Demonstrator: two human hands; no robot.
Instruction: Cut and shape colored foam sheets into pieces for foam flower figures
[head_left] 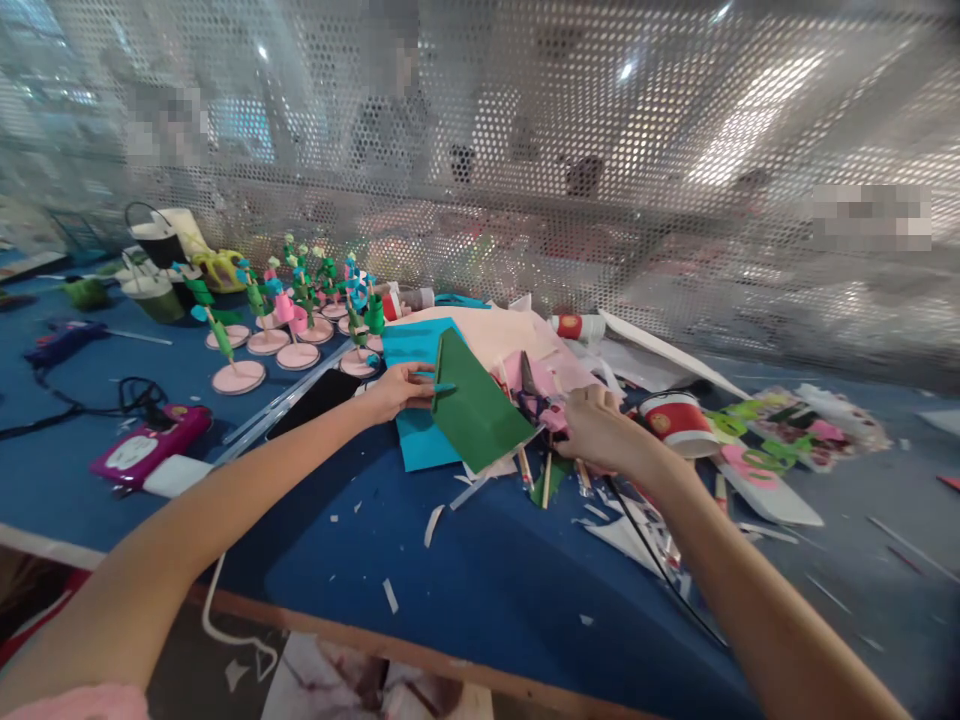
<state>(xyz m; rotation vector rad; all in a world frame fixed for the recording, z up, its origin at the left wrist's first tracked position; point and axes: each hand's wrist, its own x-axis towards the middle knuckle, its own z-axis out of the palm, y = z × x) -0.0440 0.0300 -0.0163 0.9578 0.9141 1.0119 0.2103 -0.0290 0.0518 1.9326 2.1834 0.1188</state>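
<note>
My left hand [401,388] pinches the left edge of a green sheet of paper [472,405] and holds it tilted above a light blue sheet [416,350] on the blue table [450,580]. My right hand [596,428] is closed around the pink handles of a pair of scissors [534,395], whose blades point up beside the green sheet's right edge. Several pencils [547,475] lie under the right hand.
Several small paper figures on pink round bases [240,377] stand at the left. A red paper cup [679,420], a glue bottle [577,325], white sheets and paper scraps lie to the right. A pink device [146,450] and black cables sit near the left edge. A perforated screen stands behind.
</note>
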